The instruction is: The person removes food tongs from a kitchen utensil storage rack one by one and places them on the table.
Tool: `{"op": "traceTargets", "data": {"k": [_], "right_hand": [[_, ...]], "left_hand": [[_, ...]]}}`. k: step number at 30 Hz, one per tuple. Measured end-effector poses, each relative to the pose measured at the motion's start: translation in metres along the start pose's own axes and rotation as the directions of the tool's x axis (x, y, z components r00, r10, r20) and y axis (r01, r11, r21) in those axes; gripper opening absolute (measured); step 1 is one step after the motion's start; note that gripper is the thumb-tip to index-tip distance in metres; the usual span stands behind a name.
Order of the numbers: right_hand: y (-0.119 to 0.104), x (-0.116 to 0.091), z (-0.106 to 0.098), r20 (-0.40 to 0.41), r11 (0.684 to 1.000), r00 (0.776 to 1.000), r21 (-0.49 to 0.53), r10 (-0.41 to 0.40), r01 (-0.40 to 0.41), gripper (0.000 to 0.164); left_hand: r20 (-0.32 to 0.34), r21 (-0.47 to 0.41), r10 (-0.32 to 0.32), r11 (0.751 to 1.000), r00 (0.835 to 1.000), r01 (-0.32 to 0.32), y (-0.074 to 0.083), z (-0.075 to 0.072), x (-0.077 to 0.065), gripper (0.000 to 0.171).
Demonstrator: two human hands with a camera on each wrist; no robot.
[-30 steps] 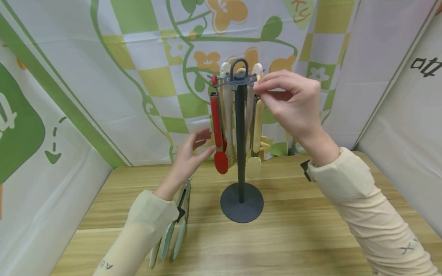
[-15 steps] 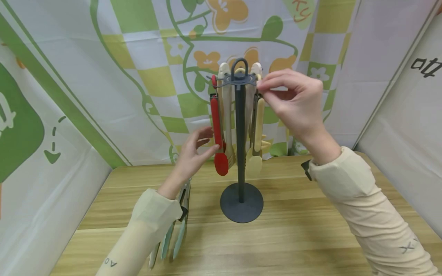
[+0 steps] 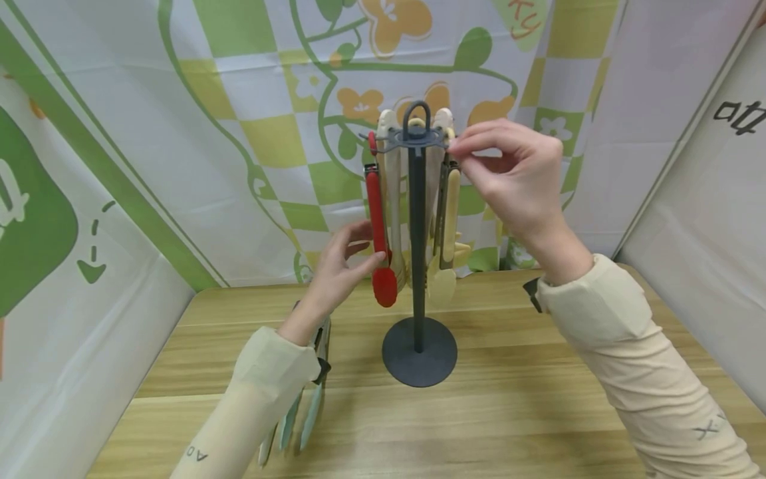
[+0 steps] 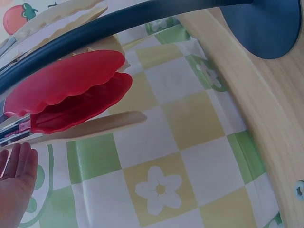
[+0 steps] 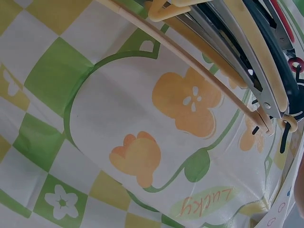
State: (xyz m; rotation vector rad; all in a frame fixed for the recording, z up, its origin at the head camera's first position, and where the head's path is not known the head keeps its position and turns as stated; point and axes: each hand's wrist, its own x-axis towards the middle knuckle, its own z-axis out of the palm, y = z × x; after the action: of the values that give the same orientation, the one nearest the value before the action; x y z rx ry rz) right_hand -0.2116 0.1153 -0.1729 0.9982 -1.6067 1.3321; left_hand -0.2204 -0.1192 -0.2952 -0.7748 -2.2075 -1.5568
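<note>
Carefully, two bare hands flank a dark rack (image 3: 417, 246) hung with utensils on a wooden table (image 3: 509, 412). At left, the left hand (image 3: 340, 267) stands loosely open, thumb and fingers wide apart, beside red tongs (image 3: 376, 206) hanging from the rack; whether it touches them cannot be told. The right hand (image 3: 519, 174) brings thumb and fingertips narrowly together at the rack's top, just above yellow tongs (image 3: 451, 219); any pinched object is unclear. Teal-tipped tongs (image 3: 311, 416) lie near the left sleeve (image 3: 263, 366).
</note>
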Motion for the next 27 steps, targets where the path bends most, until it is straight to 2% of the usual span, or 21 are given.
{"op": "traceTargets", "data": {"k": [5, 11, 15, 22, 27], "right_hand": [[0.0011, -0.0002, -0.0009, -0.004, 1.0, 1.0, 0.001, 0.021, -0.021, 0.008], [-0.0007, -0.0002, -0.0007, -0.021, 0.996, 0.996, -0.002, 0.092, -0.092, 0.009], [-0.0004, -0.0001, -0.0007, -0.028, 0.994, 0.993, -0.006, 0.111, -0.112, 0.009], [0.002, 0.0004, -0.0015, -0.02, 0.998, 0.998, -0.027, 0.057, -0.057, 0.007], [0.0017, 0.0012, -0.0015, -0.016, 0.995, 1.0, -0.103, -0.014, 0.012, 0.008]], "left_hand": [[0.012, -0.005, -0.004, 1.0, 1.0, 0.004, 0.0002, 0.0011, 0.0, 0.051], [0.021, -0.027, -0.001, 1.0, 1.0, 0.002, 0.0001, 0.0029, -0.0003, 0.054], [0.027, -0.018, 0.005, 1.0, 1.0, -0.005, 0.001, 0.0031, -0.0013, 0.053], [0.04, -0.008, 0.009, 1.0, 0.999, -0.009, -0.0005, 0.0034, -0.0016, 0.053], [0.047, -0.001, 0.006, 1.0, 0.999, -0.006, -0.0011, 0.0042, -0.0016, 0.052]]}}
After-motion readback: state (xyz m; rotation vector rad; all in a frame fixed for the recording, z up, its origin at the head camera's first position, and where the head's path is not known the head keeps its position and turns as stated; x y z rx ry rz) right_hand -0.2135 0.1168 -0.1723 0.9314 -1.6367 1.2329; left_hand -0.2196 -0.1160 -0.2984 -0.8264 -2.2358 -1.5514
